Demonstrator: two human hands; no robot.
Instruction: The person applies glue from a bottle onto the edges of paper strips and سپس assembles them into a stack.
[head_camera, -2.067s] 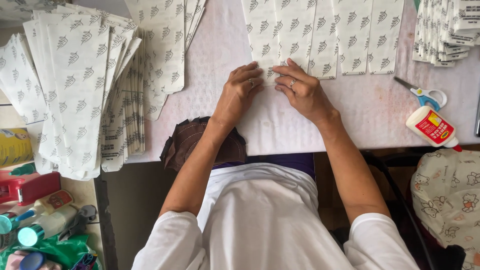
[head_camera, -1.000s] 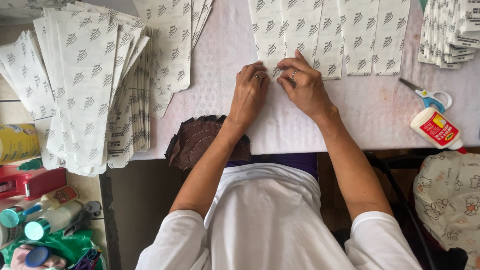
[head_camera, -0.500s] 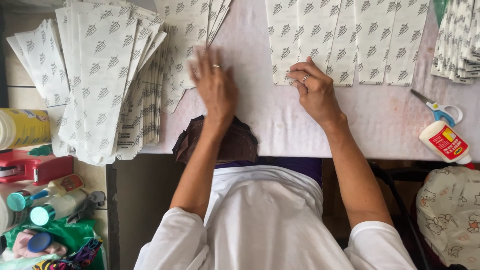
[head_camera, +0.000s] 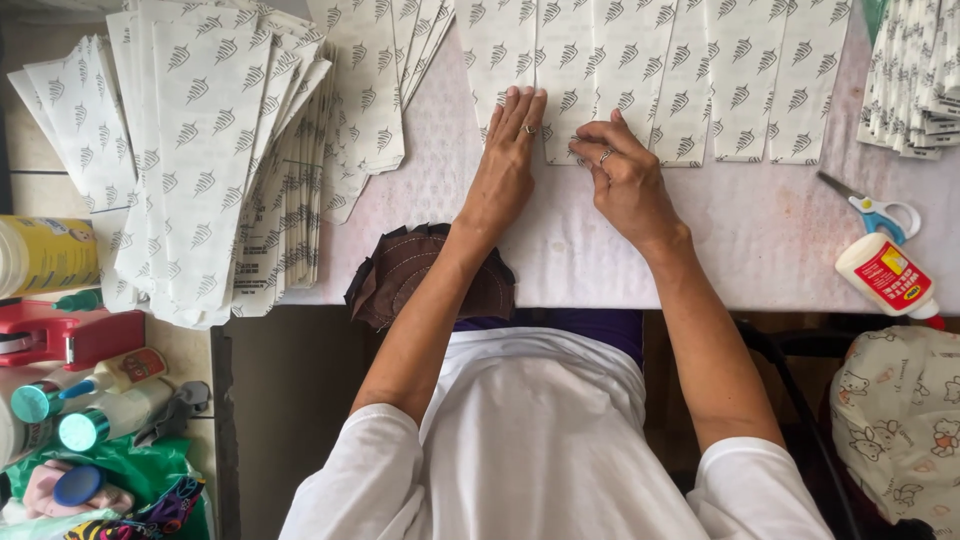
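Both hands are pressing flat: left hand (head_camera: 512, 150), right hand (head_camera: 622, 180) on the paper bags (head_camera: 640, 70); any sideways slip is probably skewing the overlapped row.

paper sheets (head_camera: 640, 70) cut off above, scissors (head_camera: 870, 208) half hidden

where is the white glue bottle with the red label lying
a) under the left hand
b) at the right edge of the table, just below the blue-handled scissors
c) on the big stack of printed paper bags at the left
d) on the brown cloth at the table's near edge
b: the white glue bottle with the red label lies at the table's right edge, just below the blue-handled scissors, well clear of both hands.
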